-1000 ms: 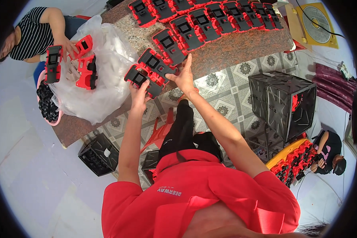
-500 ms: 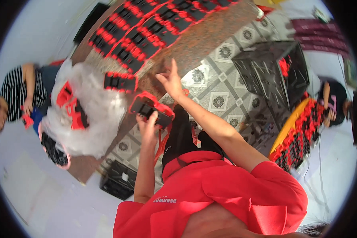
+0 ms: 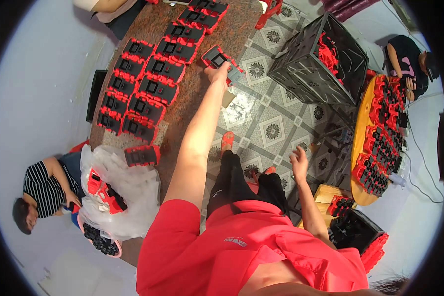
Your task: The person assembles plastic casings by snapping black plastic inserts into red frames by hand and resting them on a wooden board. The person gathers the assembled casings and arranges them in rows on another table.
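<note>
At the right edge of the table, my left hand is closed around a black and red plastic housing, a flat part with a square recess. My arm is stretched far forward, and the fingers beneath the part are hidden. My right hand hangs over the tiled floor, fingers apart, holding nothing. Rows of similar black and red housings lie left of my left hand. One more housing lies apart, nearer to me.
Clear plastic wrapping with red and black parts sits on the table at left. A black crate of red parts stands on the floor. An orange table at right bears many parts. Co-workers sit at left and right.
My left hand has carried the housing forward to the table's far right edge. My right hand has swung from near the table to the right, over the floor. The view has turned.
</note>
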`<state>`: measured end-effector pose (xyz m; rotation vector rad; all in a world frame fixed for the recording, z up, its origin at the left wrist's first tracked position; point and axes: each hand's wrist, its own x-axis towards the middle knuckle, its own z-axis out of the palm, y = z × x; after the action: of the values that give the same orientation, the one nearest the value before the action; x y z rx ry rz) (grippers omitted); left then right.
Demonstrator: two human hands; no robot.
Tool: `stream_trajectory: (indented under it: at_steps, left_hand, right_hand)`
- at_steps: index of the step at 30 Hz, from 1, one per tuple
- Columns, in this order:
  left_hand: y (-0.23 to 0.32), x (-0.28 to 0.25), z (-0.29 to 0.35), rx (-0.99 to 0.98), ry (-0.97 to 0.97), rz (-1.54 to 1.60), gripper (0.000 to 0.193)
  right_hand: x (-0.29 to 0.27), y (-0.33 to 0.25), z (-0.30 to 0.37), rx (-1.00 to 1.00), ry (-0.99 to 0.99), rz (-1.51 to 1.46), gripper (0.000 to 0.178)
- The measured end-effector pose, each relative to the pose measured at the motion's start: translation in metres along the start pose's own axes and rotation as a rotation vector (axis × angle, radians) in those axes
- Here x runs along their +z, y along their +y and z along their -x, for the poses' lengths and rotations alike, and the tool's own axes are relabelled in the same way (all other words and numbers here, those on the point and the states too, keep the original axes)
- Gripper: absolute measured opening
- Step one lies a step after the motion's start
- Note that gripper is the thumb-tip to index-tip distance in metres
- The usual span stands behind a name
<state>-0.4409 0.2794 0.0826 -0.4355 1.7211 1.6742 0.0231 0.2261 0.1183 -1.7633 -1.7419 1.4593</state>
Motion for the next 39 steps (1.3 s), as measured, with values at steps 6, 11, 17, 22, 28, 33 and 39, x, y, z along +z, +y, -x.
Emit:
stream_trajectory:
  at_steps: [6, 11, 17, 22, 28, 33, 39]
  left_hand:
    - [0.016, 0.014, -0.044, -0.062, -0.074, 0.215, 0.085]
    - [0.028, 0.034, -0.034, -0.245, 0.080, 0.162, 0.071]
    - [0.078, 0.007, -0.104, -0.273, -0.112, 0.274, 0.061]
    - [0.061, 0.047, -0.104, -0.239, -0.415, 0.083, 0.033]
    - [0.060, 0.034, -0.067, -0.424, -0.064, -0.018, 0.079]
    - [-0.171, 0.057, 0.067, -0.378, -0.170, -0.667, 0.078]
    - [-0.443, 0.056, 0.453, -0.552, -1.170, -1.332, 0.068]
  right_hand:
    - [-0.063, 0.105, 0.086, 0.258, 0.114, 0.124, 0.048]
    - [-0.082, 0.158, 0.172, 0.574, 0.162, 0.105, 0.047]
    - [-0.057, 0.208, 0.225, 0.636, 0.153, -0.083, 0.036]
    - [-0.074, 0.242, 0.292, 0.661, 0.204, -0.088, 0.034]
    - [-0.068, 0.248, 0.299, 0.546, 0.375, -0.012, 0.027]
    - [-0.136, 0.281, 0.321, 0.696, 0.843, -0.116, 0.030]
    - [-0.269, 0.406, 0.370, 0.774, 1.454, -0.075, 0.036]
